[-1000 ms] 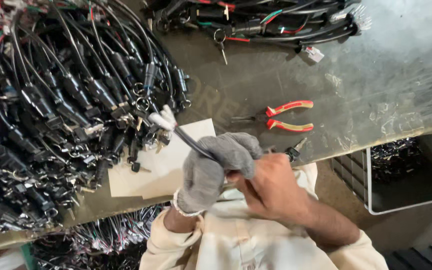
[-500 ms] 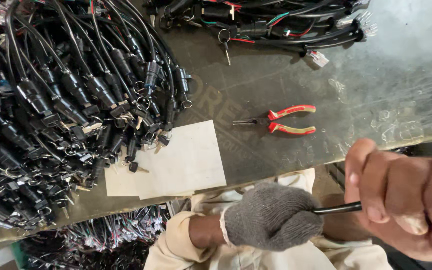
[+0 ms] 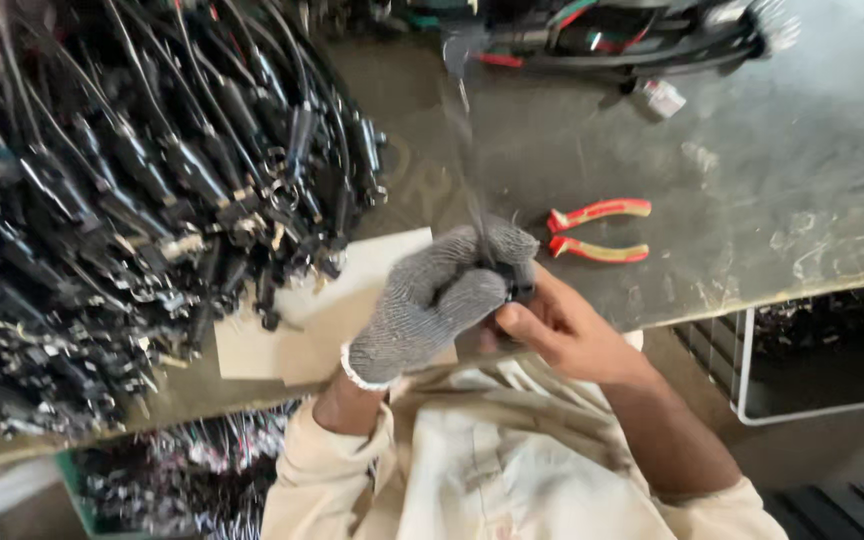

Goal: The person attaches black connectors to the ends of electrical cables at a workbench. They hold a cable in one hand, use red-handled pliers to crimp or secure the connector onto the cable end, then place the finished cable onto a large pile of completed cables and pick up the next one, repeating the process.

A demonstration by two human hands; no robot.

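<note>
Left hand (image 3: 442, 300): grey knit glove, fingers curled tight round a thin black cable (image 3: 472, 200), blurred, running up from the fist.
Right hand (image 3: 562, 335): bare, fingers pinching the cable's dark end piece (image 3: 520, 285), touching the glove.
Cable spot: held above table edge (image 3: 712, 280), just in front of chest.
Pliers (image 3: 597, 230): red/yellow handles, on table just beside hands.
Cable heap (image 3: 122, 220): big black pile, left on table.
Card sheets (image 3: 332, 320): pale, under the heap's edge, near glove.

Both hands (image 3: 497, 300) clasped together, chest-high
</note>
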